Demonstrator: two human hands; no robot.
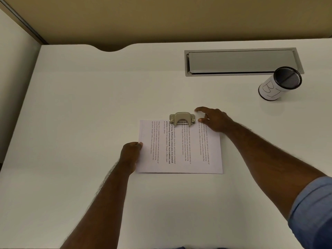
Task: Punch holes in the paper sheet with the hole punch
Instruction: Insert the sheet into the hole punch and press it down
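Lying flat near the middle of the bench (89, 105), the paper (181, 150) is a white printed sheet turned sideways, its lines of text running away from the viewer and too small to read. Its far edge is tucked under the punch (182, 119), a small beige metal tool with an arched lever and a rivet at each end; the slot itself and the part of the sheet inside it are hidden. Whether any holes are made cannot be told.

On the sheet's left edge the left hand (130, 155) is curled, thumb on top of the paper and fingers hidden beneath or behind, pinching the edge. Over the sheet's far right corner the right hand (214, 120) is spread, forefinger and thumb apart and pointing at the punch's right end, just beside it; contact is unclear. It covers that corner of the paper. A rolled blue sleeve (312, 212) is cut off at the right border.

Toward the bench's far right corner stands a cup (279, 83) of black wire mesh wrapped in white paper with handwritten marks, touching the front of a recessed grey metal hatch (240, 62). The bench is smooth and off-white, with a curved notch in its far edge.
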